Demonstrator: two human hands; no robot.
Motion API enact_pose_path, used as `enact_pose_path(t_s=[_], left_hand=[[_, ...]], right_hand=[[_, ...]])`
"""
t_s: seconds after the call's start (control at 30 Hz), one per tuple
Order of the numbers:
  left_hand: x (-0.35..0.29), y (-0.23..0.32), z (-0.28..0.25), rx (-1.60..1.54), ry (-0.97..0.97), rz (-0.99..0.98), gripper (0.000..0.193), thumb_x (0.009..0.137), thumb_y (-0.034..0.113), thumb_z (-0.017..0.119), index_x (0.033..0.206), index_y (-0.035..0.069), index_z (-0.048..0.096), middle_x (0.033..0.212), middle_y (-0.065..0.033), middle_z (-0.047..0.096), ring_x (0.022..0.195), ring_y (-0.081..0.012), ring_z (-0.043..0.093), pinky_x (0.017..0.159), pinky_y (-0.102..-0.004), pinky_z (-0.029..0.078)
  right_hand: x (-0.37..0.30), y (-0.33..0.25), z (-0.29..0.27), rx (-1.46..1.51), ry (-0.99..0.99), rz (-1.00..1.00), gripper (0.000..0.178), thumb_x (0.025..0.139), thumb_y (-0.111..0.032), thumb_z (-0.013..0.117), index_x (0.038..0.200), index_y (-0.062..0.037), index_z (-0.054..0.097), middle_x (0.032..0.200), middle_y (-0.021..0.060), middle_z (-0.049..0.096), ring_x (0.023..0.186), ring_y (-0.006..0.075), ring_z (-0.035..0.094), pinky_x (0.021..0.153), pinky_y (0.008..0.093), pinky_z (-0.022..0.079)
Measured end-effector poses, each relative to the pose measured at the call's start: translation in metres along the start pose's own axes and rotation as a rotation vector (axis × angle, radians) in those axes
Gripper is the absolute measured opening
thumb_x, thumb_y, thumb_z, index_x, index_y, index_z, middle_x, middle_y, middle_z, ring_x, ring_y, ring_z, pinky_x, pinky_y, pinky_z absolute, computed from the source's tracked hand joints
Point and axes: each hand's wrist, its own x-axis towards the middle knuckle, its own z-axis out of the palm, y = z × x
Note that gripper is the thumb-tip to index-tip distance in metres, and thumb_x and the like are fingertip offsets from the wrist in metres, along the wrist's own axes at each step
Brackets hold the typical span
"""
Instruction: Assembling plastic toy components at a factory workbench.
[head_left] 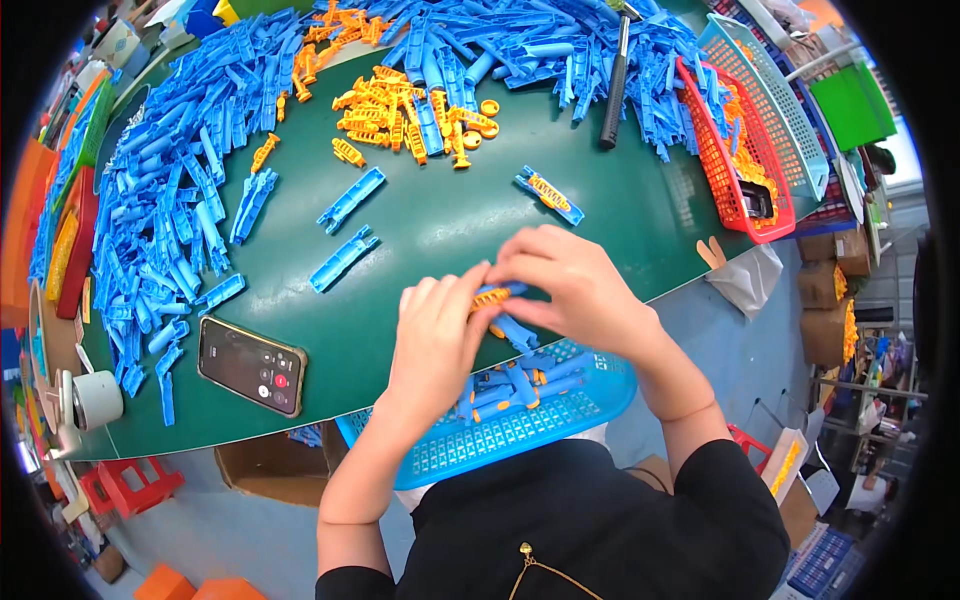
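My left hand (435, 335) and my right hand (570, 285) meet above the table's near edge. Between their fingertips is an orange ribbed plastic insert (490, 298), pinched by my left hand. Closed fingers of my right hand grip a blue plastic shell (515, 289) against it, partly hidden. Just below the fingers shows a blue-and-orange piece (516, 335); whether it is held cannot be made out. Under my hands, a blue basket (510, 445) contains several blue-and-orange pieces. Farther off lie a blue shell with an orange insert in it (550, 194) and two loose blue shells (350, 200).
Blue shells (150, 220) are heaped along the green table's (420, 235) left and far sides. Orange inserts (375, 110) form a pile at far centre. A black-handled hammer (617, 85) rests near a red basket (740, 205). A phone (252, 365) lies at left, near a white cup (97, 400).
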Motion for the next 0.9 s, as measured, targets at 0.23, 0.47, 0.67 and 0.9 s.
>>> enact_pose_path(t_s=[0.23,0.47,0.67,0.9], left_hand=[[0.0,-0.02,-0.004,-0.038,0.289,-0.049,0.022,0.079,0.005,0.063,0.1,0.002,0.059,0.086,-0.0112,0.059,0.079,-0.0279,0.054,0.072,-0.0365,0.041],[-0.01,0.0,-0.037,-0.816,0.443,-0.314,0.017,0.085,0.001,0.056,0.1,-0.002,0.049,0.094,-0.0178,0.065,0.078,-0.0141,0.061,0.077,-0.0259,0.048],[-0.028,-0.002,-0.023,-1.456,0.29,-0.322,0.021,0.084,0.016,0.05,0.101,0.005,0.044,0.07,-0.0115,0.052,0.05,-0.0098,0.038,0.049,-0.0231,0.031],[-0.023,0.009,-0.026,-1.624,0.242,-0.412,0.025,0.09,0.018,0.041,0.109,0.001,0.045,0.064,-0.0027,0.039,0.048,-0.0094,0.035,0.047,-0.0238,0.028]], right_hand=[[-0.033,-0.028,0.026,0.034,-0.006,-0.071,0.03,0.061,-0.016,0.079,0.086,-0.009,0.065,0.086,0.0061,0.055,0.076,0.0232,0.053,0.067,0.0326,0.044],[0.029,0.031,0.015,-0.086,0.118,-0.059,0.012,0.075,-0.008,0.066,0.086,-0.0073,0.062,0.092,0.0076,0.057,0.086,0.0268,0.053,0.076,0.0368,0.041],[0.114,0.114,-0.038,-0.371,0.175,0.019,0.011,0.081,-0.012,0.059,0.087,-0.0063,0.066,0.083,0.008,0.064,0.085,0.0256,0.055,0.076,0.0364,0.042],[0.11,0.159,-0.043,-0.736,0.126,-0.019,0.011,0.074,-0.007,0.063,0.084,-0.0089,0.065,0.094,0.0042,0.057,0.096,0.0261,0.052,0.085,0.0364,0.045]])
